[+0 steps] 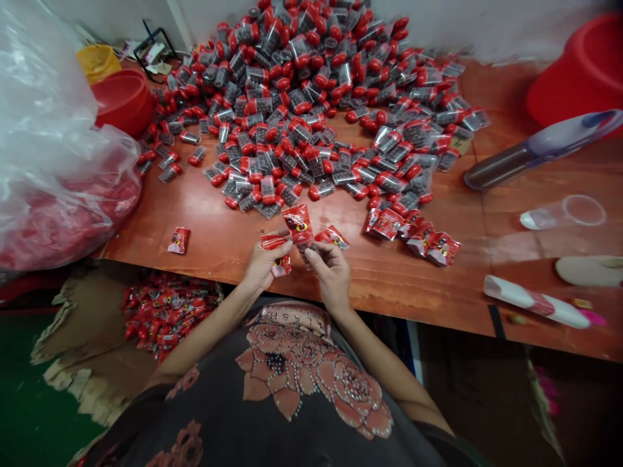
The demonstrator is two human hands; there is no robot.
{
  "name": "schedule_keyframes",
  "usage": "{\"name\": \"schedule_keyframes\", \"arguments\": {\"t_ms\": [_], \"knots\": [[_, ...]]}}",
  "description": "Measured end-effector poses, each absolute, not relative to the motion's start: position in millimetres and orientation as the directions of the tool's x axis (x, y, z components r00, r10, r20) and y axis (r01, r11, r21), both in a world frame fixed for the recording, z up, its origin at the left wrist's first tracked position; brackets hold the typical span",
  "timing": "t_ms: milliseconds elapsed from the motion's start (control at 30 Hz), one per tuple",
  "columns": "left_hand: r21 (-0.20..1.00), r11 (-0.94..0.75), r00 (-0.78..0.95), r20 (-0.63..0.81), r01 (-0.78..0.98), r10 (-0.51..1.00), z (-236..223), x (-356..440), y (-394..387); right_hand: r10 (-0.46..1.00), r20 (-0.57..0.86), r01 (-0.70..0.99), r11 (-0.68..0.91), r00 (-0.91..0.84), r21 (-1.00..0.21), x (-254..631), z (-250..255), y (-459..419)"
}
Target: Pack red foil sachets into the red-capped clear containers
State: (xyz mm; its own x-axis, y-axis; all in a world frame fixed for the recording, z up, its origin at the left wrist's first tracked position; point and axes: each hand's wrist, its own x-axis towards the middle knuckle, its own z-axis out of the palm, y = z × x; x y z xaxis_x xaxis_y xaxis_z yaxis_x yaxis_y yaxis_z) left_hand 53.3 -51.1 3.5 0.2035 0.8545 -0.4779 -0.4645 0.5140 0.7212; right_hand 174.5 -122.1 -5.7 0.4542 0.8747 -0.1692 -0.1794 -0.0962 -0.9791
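Close to the table's front edge, my left hand point(263, 263) is closed on several red printed packets point(281, 264). One more red printed packet point(297, 219) stands upright between my two hands, with my left thumb at its lower edge. My right hand point(333, 272) pinches the bottom of this upright packet, where a dark part shows; whether that is a small container inside it I cannot tell. Just behind my right fingers lies another red packet point(333, 235). A single red packet point(178, 240) rests on the table to the left.
A large heap of small clear containers with red caps point(296, 104) covers the back. Filled packets point(387, 224) lie right of my hands. A plastic bag point(53, 149) stands left; a carton of red packets point(165, 311) is below. A clear scoop point(525, 155) and cup point(559, 214) lie right.
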Motion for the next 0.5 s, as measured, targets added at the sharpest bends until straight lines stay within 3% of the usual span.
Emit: {"name": "schedule_keyframes", "arguments": {"t_ms": [200,500], "knots": [[0.516,0.669,0.281,-0.638,-0.535,0.717,-1,57,-49,0.871,-0.110,-0.153,-0.040,0.479,-0.987,174,-8,-122],[0.676,0.573,0.197,-0.552,-0.463,0.810,0,57,-56,0.904,0.004,0.126,-0.055,0.427,-0.990,175,-16,-128]]}}
